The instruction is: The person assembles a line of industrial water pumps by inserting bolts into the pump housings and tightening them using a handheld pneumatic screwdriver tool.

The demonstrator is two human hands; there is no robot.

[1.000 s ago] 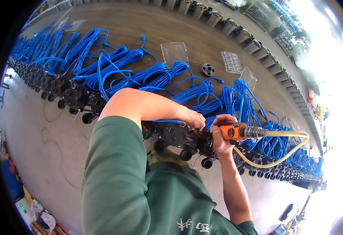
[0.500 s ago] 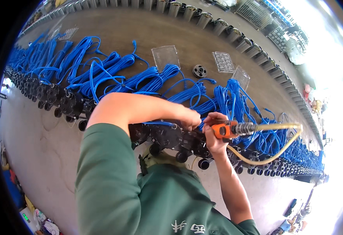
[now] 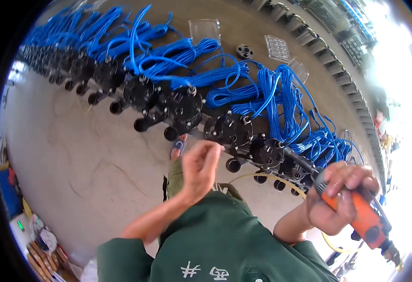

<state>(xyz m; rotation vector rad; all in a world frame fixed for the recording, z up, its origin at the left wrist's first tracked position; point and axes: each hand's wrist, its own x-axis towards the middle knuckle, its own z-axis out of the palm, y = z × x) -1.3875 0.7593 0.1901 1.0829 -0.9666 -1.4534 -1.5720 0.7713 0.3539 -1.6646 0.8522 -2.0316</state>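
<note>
My right hand point(image 3: 342, 197) is wrapped round an orange air screwdriver point(image 3: 368, 221) at the right. Its dark nose points up and left toward the row of black round housings, and its hose end points down and right. In front of my body, my left hand point(image 3: 200, 169) has its fingertips pinched together just below a black round housing point(image 3: 228, 130). Blur hides whatever small thing may be between them. Another black round housing point(image 3: 269, 152) lies nearer the screwdriver's nose. Bundled blue cables point(image 3: 281, 103) lie behind the row.
A brown work table point(image 3: 243, 28) carries a clear plastic tray point(image 3: 204, 31), a black round part with holes point(image 3: 244, 51) and another clear tray point(image 3: 277, 48). Silver cylinders point(image 3: 326, 56) line its far edge. A yellowish hose point(image 3: 272, 177) runs under the housings.
My left hand has drawn back from the blue cables to the near side of the housings. My right hand has moved right and closer, turning the screwdriver nose toward the row. The view has shifted.
</note>
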